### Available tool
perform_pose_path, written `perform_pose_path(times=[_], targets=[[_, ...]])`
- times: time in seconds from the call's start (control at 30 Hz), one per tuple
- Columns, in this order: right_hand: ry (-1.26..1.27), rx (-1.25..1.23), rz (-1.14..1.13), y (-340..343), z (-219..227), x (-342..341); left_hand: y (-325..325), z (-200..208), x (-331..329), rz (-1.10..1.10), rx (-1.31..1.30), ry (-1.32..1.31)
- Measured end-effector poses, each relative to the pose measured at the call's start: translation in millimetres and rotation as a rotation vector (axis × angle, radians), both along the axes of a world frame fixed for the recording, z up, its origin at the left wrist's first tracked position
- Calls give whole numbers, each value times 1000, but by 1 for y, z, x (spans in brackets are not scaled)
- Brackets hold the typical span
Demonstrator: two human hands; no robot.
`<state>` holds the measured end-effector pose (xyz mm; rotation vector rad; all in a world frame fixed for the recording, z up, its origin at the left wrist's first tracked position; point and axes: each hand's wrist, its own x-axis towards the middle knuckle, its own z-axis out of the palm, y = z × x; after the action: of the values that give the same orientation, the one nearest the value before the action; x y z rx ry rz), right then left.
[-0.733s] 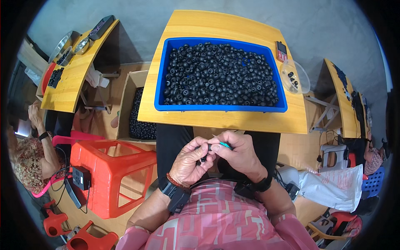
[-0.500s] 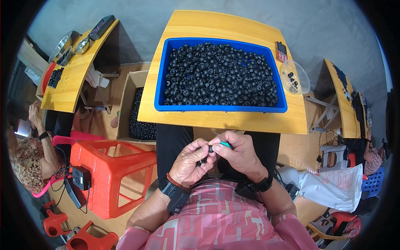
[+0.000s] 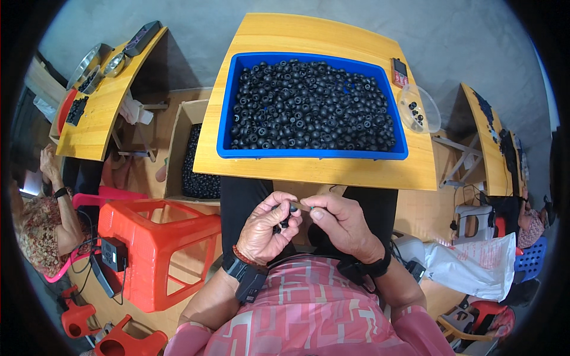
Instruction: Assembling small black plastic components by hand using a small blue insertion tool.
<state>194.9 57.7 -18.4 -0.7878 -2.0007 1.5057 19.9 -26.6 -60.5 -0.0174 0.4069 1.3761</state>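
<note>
From the head cam, the person's left hand (image 3: 265,228) is curled up with a few small black pieces (image 3: 285,221) pinched in its fingers, over the lap and just short of the yellow table (image 3: 285,172). The right hand (image 3: 345,226) is gripping a slim tool (image 3: 302,206) pointed at those pieces, though its fingers cover most of it. A blue tray (image 3: 223,118) full of black balls (image 3: 314,107) hogs most of the tabletop, with a clear tub (image 3: 431,111) and a keypad device (image 3: 399,70) squeezed in on the right. Table and leg block part of a cardboard box (image 3: 177,148). Floor's pretty cluttered: red stool (image 3: 133,261) near the left forearm, black power box (image 3: 113,254) by it, white bag (image 3: 475,267) off right.
</note>
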Motion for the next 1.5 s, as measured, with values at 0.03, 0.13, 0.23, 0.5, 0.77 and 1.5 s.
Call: perform_pose_path(times=[0.03,0.13,0.23,0.5,0.77,1.5], targets=[[43,110,4,1,-1,-3,0,1,0,5,-34,37],[57,266,23,1,-2,-6,-1,-4,-2,23,-3,21],[34,356,23,-1,-2,-9,-2,-10,-1,82,21,-35],[41,406,2,-1,-5,-9,-2,-11,-1,52,34,-49],[49,382,19,-1,-4,-9,-2,-8,0,54,-28,23],[49,-41,-138,-2,-5,-8,1,7,2,83,8,65]])
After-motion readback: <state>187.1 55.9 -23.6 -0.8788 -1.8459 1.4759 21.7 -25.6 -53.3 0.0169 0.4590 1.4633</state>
